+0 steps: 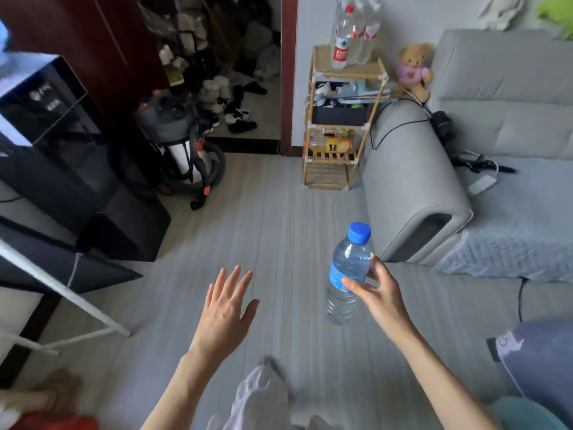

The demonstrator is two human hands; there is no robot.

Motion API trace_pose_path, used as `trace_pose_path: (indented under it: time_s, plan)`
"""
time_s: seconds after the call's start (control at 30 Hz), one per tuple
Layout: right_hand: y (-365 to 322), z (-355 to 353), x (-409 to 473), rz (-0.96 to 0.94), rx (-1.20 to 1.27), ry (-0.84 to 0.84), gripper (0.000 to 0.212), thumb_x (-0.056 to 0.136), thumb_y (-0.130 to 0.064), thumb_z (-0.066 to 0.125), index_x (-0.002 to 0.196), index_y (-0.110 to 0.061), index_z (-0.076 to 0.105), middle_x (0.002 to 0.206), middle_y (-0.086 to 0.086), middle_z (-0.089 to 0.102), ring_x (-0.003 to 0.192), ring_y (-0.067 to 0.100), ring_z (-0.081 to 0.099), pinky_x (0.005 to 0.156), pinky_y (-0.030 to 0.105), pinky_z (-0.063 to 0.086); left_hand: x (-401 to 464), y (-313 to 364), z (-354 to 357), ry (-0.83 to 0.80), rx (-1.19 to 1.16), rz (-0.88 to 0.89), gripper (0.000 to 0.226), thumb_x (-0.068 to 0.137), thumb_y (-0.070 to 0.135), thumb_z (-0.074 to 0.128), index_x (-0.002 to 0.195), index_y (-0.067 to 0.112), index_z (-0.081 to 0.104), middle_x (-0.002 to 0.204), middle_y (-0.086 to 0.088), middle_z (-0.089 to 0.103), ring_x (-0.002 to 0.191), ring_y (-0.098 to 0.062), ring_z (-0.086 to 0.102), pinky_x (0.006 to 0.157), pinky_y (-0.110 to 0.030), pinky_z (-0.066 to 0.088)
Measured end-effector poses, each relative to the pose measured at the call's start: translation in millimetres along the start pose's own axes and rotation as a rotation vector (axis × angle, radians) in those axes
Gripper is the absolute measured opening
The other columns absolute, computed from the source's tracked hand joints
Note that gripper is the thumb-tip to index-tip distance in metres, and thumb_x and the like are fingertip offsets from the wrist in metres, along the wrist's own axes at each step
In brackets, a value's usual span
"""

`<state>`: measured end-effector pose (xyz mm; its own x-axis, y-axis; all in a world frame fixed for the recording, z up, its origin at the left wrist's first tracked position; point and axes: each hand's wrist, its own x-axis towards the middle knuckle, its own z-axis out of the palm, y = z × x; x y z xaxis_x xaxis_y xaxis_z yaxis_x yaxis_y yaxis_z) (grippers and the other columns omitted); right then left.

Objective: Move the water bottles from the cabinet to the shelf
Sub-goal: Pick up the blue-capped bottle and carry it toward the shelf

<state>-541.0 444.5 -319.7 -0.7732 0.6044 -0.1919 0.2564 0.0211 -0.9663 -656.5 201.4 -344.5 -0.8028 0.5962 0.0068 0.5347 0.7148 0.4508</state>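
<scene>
Sofa [483,125] upholstery in grey filled the space beyond and to the outer side of the right fingers, its rounded armrest just past the bottle's cap. Pale striped flooring [279,212] stretched under both arms. A black cabinet [62,144] stood well off from the left fingers, out on their far side. The slim bamboo shelf [341,119] rose far ahead of the right fingertips, against the wall beside the sofa, with several clear red-labelled water bottles [353,35] upright on its top tier. A teddy bear [415,71] in pink sat on the sofa arm next to that shelf. The left hand [226,308] hung above the floor with fingers straight and spread wide, holding nothing. The right hand [378,293] pinched a blue-capped water bottle [348,274] around its middle, thumb on the label and fingers curled behind, cap tilted away from the wrist.
</scene>
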Motion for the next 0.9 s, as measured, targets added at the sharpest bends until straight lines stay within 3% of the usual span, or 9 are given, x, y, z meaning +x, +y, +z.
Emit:
trace_pose_path:
  time_s: [0.17, 0.43, 0.6, 0.8, 0.9]
  plan:
    - [-7.0, 8.4, 136.4, 0.019, -0.023, 0.025, 0.057, 0.073, -0.005, 0.073, 0.123, -0.014, 0.050, 0.112, 0.004, 0.065, 0.087, -0.003, 0.064, 0.072, 0.013, 0.051, 135.5, -23.1, 14.9, -0.051, 0.004, -0.013, 0.055, 0.092, 0.036, 0.043, 0.142, 0.023, 0.023, 0.153, -0.007, 0.017, 0.142, -0.028, 0.002, 0.111, -0.039, 0.003]
    - [-79.2, -0.5, 339.0, -0.023, -0.016, 0.106, 0.057, 0.073, -0.004, 0.072, 0.124, -0.013, 0.048, 0.112, 0.003, 0.063, 0.092, 0.003, 0.064, 0.075, 0.015, 0.052, 385.6, -11.8, -10.7, -0.050, 0.031, 0.086, 0.052, 0.091, 0.031, 0.048, 0.139, 0.017, 0.032, 0.150, -0.013, 0.025, 0.140, -0.034, 0.010, 0.112, -0.048, 0.014]
    - [-106.5, -24.1, 432.1, -0.044, 0.016, 0.169, 0.046, 0.077, 0.003, 0.066, 0.118, -0.012, 0.051, 0.103, -0.006, 0.062, 0.083, -0.013, 0.059, 0.066, 0.007, 0.047, 495.5, 18.6, -3.5, -0.058, -0.008, 0.164, 0.052, 0.090, 0.029, 0.051, 0.138, 0.016, 0.034, 0.148, -0.014, 0.029, 0.139, -0.035, 0.013, 0.111, -0.049, 0.015]
    - [-102.7, -54.3, 559.7, -0.016, -0.005, 0.173, 0.049, 0.075, 0.000, 0.069, 0.120, -0.011, 0.052, 0.109, 0.001, 0.063, 0.084, -0.012, 0.059, 0.067, 0.008, 0.048, 607.5, 33.8, 36.9, -0.140, -0.001, 0.134, 0.053, 0.094, 0.037, 0.041, 0.142, 0.022, 0.023, 0.153, -0.008, 0.016, 0.141, -0.029, 0.001, 0.111, -0.039, 0.002]
    - [-109.5, -75.5, 627.0, -0.014, -0.032, 0.159, 0.050, 0.075, -0.004, 0.070, 0.121, -0.013, 0.052, 0.112, 0.000, 0.063, 0.089, -0.006, 0.060, 0.070, 0.011, 0.049, 676.7, 48.1, 47.7, -0.181, 0.035, 0.085, 0.054, 0.095, 0.037, 0.037, 0.143, 0.023, 0.018, 0.154, -0.005, 0.010, 0.142, -0.027, -0.003, 0.114, -0.040, 0.002]
